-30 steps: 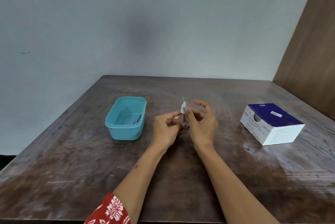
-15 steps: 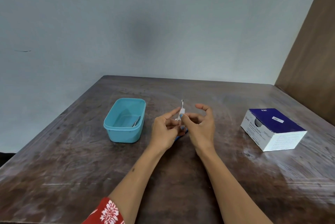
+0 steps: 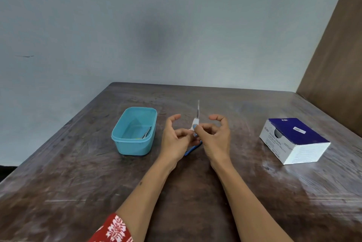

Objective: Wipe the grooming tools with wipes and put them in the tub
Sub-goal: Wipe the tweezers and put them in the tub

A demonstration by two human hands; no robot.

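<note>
Holding a slim metal grooming tool upright just right of the teal tub, I see my two hands meet over the counter. The left hand pinches its lower end, where a blue handle shows. The right hand pinches a white wipe around the shaft, other fingers curled loosely. Inside the tub lies another metal tool. A swab box sits well right of the tub.

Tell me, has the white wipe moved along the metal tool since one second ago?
Yes. The wipe slid down the tool toward the hands, baring the tip.
</note>
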